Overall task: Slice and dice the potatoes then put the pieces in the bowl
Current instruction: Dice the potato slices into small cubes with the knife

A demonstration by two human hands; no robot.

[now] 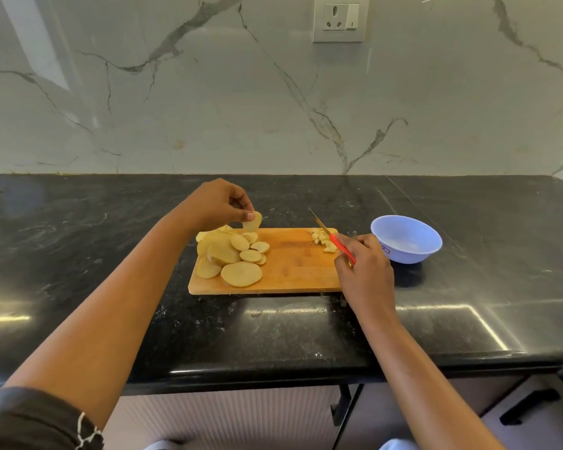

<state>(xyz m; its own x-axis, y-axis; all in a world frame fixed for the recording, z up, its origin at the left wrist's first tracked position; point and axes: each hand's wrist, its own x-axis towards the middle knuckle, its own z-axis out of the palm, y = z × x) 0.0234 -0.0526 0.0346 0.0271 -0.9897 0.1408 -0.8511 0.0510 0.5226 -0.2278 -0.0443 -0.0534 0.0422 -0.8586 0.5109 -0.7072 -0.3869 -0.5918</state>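
A wooden cutting board (293,271) lies on the black counter. Several round potato slices (238,258) are heaped on its left half. My left hand (218,204) pinches one potato slice (252,221) just above the heap's far side. A small pile of diced potato (322,241) sits at the board's far right corner. My right hand (366,271) grips the red handle of a knife (330,237), whose blade points up and away over the dice. A pale blue bowl (406,238) stands on the counter to the right of the board.
The black stone counter (111,254) runs to a marble backsplash (273,108) with a wall socket (340,19). Its front edge lies near me, with cabinet fronts and a dark handle (530,405) below at the right.
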